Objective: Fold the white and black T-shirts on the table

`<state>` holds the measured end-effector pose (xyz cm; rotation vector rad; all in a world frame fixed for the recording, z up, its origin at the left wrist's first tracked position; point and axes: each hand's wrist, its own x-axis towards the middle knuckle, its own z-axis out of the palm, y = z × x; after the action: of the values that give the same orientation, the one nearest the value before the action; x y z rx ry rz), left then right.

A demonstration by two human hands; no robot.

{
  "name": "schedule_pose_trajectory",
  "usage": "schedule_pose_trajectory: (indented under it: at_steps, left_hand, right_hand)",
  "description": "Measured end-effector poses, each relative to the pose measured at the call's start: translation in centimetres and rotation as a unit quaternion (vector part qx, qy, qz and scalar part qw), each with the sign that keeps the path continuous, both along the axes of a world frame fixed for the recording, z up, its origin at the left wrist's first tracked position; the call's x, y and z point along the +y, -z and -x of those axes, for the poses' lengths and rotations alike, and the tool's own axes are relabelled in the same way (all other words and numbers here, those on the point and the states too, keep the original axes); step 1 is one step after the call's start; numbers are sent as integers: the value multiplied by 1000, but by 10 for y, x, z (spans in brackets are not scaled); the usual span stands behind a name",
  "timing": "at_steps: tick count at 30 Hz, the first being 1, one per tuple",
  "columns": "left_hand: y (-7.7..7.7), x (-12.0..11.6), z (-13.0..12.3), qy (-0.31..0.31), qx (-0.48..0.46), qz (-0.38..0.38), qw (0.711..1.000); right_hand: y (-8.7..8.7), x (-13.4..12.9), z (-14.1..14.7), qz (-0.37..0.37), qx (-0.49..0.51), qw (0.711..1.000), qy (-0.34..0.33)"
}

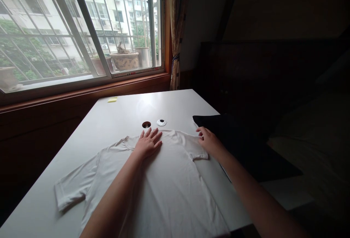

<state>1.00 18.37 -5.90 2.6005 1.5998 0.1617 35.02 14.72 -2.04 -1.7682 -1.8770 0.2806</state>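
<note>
A white short-sleeved T-shirt [169,179] lies spread on the white table [128,112], its neckline toward the far side. My left hand [148,143] rests flat on the shirt just beside the neckline, fingers spread. At the upper corner of the right sleeve, my right hand [210,142] has its fingers curled, with thumb and fingertips on the sleeve's edge. The left sleeve [73,183] lies stretched out toward the table's left side, with a few creases. Part of the shirt's body is hidden under my left forearm.
A black flat sheet or cloth [246,150] lies at the table's right edge, partly under my right forearm. Beyond the shirt are a round cable hole [146,124] and a round grommet cover [161,122]. Yellow sticky notes [112,100] lie by the far left edge, below a barred window.
</note>
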Motion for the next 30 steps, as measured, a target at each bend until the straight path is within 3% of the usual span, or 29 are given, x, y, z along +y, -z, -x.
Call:
schedule_pose_trajectory:
  at_steps: [5, 9, 13, 20, 30]
  left_hand:
    - [0, 0, 0, 3, 2, 1, 1000]
    - [0, 0, 0, 4, -3, -1, 1000]
    - [0, 0, 0, 1, -6, 2, 1000]
    - [1, 1, 1, -3, -11, 5, 1000]
    - [-1, -1, 0, -5, -13, 5, 1000]
  right_hand:
    - [-1, 1, -5, -24, 86, 994, 59]
    - [-8, 6, -1, -27, 161, 985, 60]
    - [-21, 11, 12, -46, 180, 982, 42]
    - [-41, 10, 42, -67, 92, 993, -26]
    - [-45, 1, 74, -16, 118, 985, -128]
